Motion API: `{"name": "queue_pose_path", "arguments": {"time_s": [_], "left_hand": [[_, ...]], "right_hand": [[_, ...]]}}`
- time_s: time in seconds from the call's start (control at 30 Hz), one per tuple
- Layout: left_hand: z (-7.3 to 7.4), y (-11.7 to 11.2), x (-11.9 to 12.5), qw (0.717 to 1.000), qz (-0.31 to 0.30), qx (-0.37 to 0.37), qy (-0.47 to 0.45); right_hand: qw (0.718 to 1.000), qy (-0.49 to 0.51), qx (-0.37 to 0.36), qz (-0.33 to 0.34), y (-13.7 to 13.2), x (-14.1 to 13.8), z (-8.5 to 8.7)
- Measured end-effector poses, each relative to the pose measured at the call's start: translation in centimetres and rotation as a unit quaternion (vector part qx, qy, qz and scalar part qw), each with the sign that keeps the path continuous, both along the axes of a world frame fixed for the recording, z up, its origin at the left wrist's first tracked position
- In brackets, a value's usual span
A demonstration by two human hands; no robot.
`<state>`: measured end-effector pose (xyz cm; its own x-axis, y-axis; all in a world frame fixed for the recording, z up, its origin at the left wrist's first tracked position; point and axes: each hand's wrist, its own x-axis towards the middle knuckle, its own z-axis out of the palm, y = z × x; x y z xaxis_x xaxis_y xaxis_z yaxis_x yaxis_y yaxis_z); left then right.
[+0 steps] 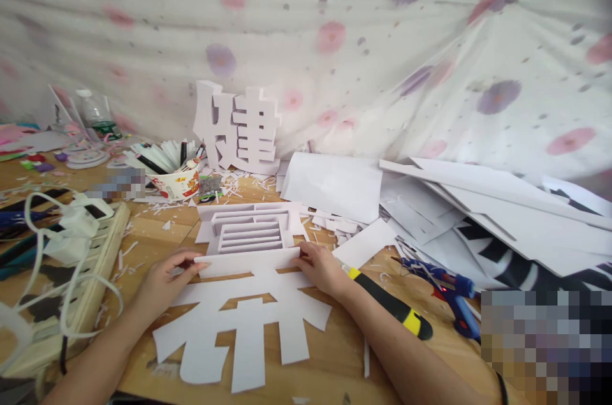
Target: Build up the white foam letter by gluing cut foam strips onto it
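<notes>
A flat white foam-board character (248,322) lies on the wooden table (157,236) in front of me. At its top a white strip (248,261) stands on edge as a wall, with several more walled ribs (251,233) behind it. My left hand (165,277) pinches the strip's left end. My right hand (322,268) presses its fingers closed on the strip's right end. A finished raised white character (241,127) stands upright at the back.
A black-and-yellow utility knife (392,306) lies beside my right forearm, a blue glue gun (449,293) further right. Loose white sheets (478,207) pile at the right. A paper cup of pens (174,178), a wooden rack with white cables (71,265) and paper scraps sit on the left.
</notes>
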<state>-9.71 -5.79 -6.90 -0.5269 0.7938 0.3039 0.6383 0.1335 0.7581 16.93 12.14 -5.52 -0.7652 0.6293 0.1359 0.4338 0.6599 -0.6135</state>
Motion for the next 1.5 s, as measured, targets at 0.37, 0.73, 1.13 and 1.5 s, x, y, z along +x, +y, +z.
{"name": "queue_pose_path", "arguments": {"time_s": [0.37, 0.73, 1.13, 1.5], "left_hand": [[0.2, -0.1, 0.2, 1.0, 0.003, 0.0, -0.003], [0.6, 0.0, 0.1, 0.999, -0.01, -0.016, 0.034], [0.9, 0.0, 0.1, 0.998, -0.009, -0.022, 0.056], [0.7, 0.0, 0.4, 1.0, -0.005, -0.007, 0.03]], "right_hand": [[1.0, -0.006, 0.007, 0.002, -0.1, 0.0, 0.1], [1.0, 0.001, 0.006, 0.01, 0.0, 0.0, -0.3], [1.0, 0.013, 0.012, 0.016, 0.1, 0.1, -0.7], [1.0, 0.007, 0.013, 0.016, 0.0, 0.1, -0.5]]}}
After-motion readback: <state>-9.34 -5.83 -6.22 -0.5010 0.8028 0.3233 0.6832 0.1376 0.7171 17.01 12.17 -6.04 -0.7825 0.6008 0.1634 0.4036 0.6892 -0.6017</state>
